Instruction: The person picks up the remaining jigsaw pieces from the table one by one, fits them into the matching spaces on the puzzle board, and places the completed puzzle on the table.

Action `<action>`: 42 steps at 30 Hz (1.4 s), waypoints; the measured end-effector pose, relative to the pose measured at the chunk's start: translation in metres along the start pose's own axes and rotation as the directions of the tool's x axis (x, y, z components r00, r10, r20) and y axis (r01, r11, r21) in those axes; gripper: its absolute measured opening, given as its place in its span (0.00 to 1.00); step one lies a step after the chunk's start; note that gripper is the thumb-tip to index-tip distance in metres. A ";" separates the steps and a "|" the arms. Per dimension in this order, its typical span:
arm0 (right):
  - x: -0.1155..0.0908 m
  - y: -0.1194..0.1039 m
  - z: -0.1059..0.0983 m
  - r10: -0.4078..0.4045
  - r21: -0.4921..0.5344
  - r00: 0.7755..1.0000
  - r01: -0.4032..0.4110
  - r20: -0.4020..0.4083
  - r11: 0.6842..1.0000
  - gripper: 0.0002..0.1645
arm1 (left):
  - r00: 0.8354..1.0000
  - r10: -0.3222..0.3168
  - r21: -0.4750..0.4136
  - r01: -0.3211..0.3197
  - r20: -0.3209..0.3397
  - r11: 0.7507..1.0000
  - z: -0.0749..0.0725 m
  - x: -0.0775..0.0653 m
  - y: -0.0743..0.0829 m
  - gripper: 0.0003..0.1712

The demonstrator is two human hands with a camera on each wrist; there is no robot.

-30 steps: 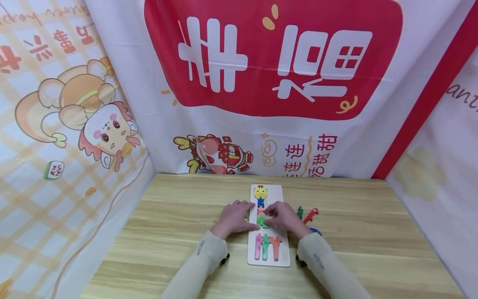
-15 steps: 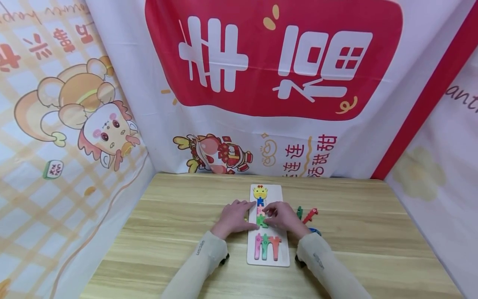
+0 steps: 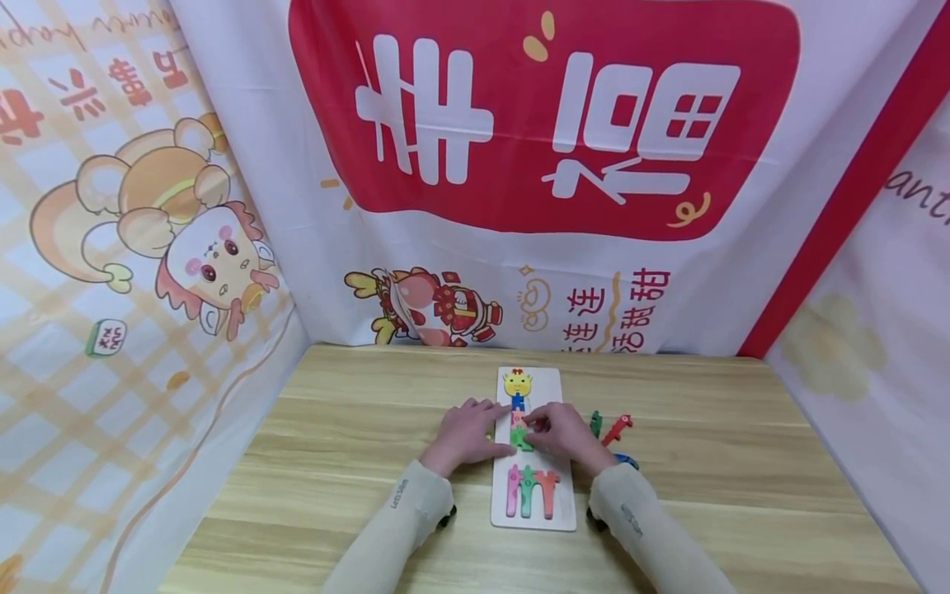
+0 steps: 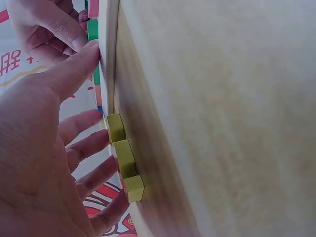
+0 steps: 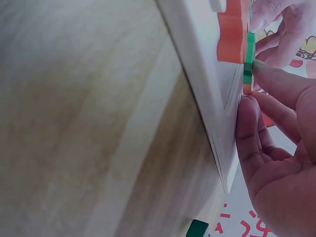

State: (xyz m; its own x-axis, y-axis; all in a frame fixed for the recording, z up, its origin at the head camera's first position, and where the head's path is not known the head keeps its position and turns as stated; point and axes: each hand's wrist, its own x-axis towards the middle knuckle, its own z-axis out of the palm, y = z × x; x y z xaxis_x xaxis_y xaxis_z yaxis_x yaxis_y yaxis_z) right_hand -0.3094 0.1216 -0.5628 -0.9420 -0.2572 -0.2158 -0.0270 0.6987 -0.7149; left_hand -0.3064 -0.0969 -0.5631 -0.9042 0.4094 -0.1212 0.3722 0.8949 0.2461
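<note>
A white board [image 3: 562, 495] lies on the table with a column of puzzle pieces: a yellow giraffe face [image 3: 517, 382], a blue piece [image 3: 518, 401], a pink-orange piece [image 3: 517, 416] and a green piece [image 3: 519, 440]. My left hand [image 3: 463, 435] spreads along the board's left side, thumb tip at the green piece. Beside its fingers in the left wrist view is a yellow piece [image 4: 124, 158], mostly hidden in the head view. My right hand [image 3: 564, 433] bends its fingers at the column's right edge, its thumb touching the green piece and its forefinger at the pink-orange one.
Lower on the board stand a pink leg piece [image 3: 513, 492], a green leg piece [image 3: 527, 492] and an orange leg piece [image 3: 548, 493]. Right of the board lie a dark green piece [image 3: 596, 422], a red piece [image 3: 618, 429] and a blue piece [image 3: 627, 459], partly behind the right arm.
</note>
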 end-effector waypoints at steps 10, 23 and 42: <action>-0.006 0.002 -0.004 -0.026 0.024 0.999 0.026 0.023 0.999 0.25 | 1.000 -0.016 -0.018 0.015 0.000 1.000 0.000 -0.003 0.001 0.51; -0.009 0.004 -0.010 -0.057 0.014 0.997 0.056 0.044 0.998 0.23 | 1.000 -0.019 -0.020 0.019 0.000 1.000 0.000 -0.002 0.000 0.51; -0.056 0.099 -0.101 -0.110 -0.082 0.978 0.096 -0.178 0.992 0.29 | 0.997 0.010 -0.074 -0.004 0.072 0.997 -0.001 -0.007 -0.011 0.55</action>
State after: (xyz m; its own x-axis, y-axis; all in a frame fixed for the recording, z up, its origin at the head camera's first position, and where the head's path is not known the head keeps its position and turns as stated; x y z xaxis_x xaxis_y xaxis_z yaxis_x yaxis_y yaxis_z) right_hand -0.2936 0.2725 -0.5537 -0.9778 -0.2090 -0.0140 -0.1448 0.7229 -0.6756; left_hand -0.3046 -0.1101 -0.5638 -0.8831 0.4298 -0.1880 0.3595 0.8775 0.3176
